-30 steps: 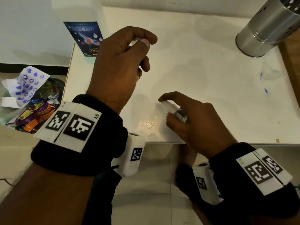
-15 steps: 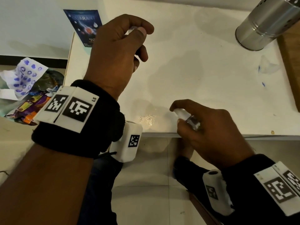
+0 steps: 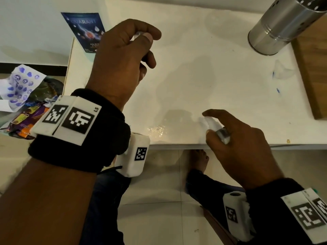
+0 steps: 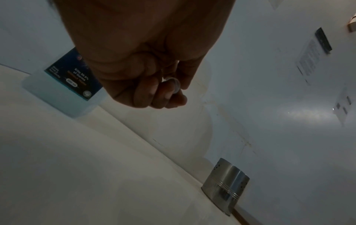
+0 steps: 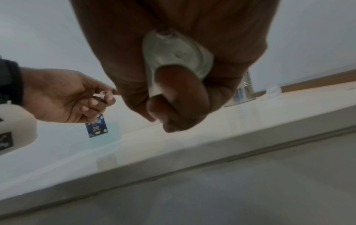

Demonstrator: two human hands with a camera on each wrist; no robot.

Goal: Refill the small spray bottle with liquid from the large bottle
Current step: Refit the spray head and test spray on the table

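The left hand (image 4: pixel 146 64) pinches a small clear cap (image 4: pixel 174 86) above the white table (image 4: pixel 77 167).

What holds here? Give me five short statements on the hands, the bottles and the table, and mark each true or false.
1. The right hand grips the small spray bottle near the table's front edge. True.
2. The left hand lies flat and open on the table. False: it is raised, pinching a small clear cap in its fingertips.
3. The large bottle with the blue label stands at the table's far left. True.
4. The metal cup lies tipped on its side. False: it stands upright, as the left wrist view shows.
5. The right hand is pouring from the large bottle. False: neither hand holds it.
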